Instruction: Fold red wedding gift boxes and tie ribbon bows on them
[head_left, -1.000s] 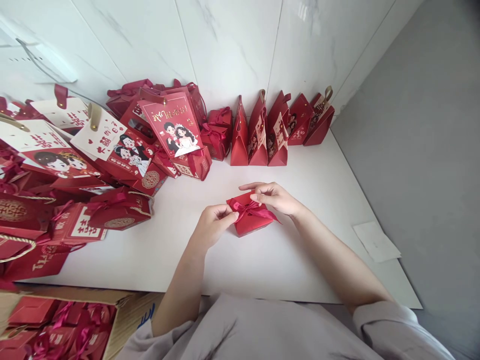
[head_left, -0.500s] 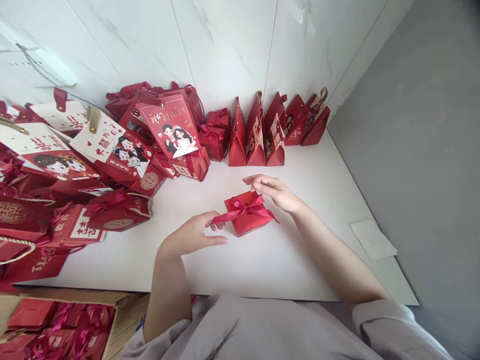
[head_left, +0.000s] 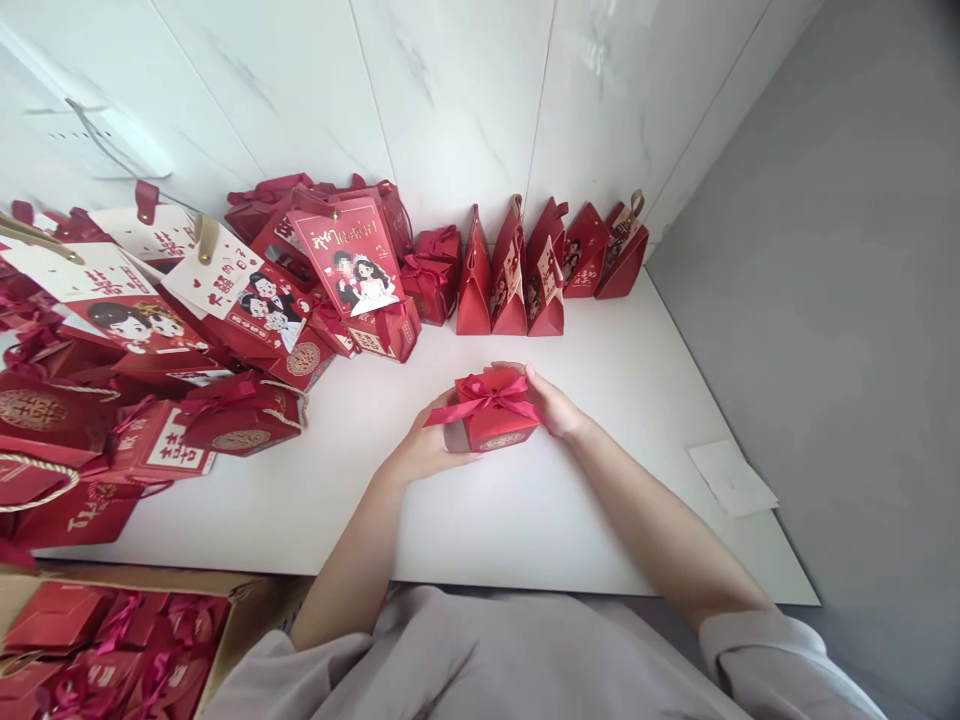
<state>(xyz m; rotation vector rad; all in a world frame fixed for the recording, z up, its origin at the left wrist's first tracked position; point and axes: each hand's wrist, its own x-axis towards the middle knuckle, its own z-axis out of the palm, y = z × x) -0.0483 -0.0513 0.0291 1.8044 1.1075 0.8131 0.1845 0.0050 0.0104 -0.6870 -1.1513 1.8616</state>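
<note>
A small red gift box (head_left: 501,438), tied on top with a crimson ribbon bow, is held between both hands over the white table. My left hand (head_left: 429,440) wraps its left side, fingers partly hidden under and behind the box. Around the right and far sides my right hand (head_left: 553,402) is closed, its thumb near the top edge. The bow's left tail lies across my left hand. Whether the box's underside touches the table cannot be made out.
Several red triangular gift boxes (head_left: 508,290) stand in a row by the marble-look wall. A pile of wedding gift boxes (head_left: 247,415) fills the table's left side. At lower left is a cardboard carton (head_left: 255,610) of red boxes; white paper (head_left: 731,478) lies right.
Both hands have closed in from beside the box and now grip it. The box has turned slightly and its printed front face shows more.
</note>
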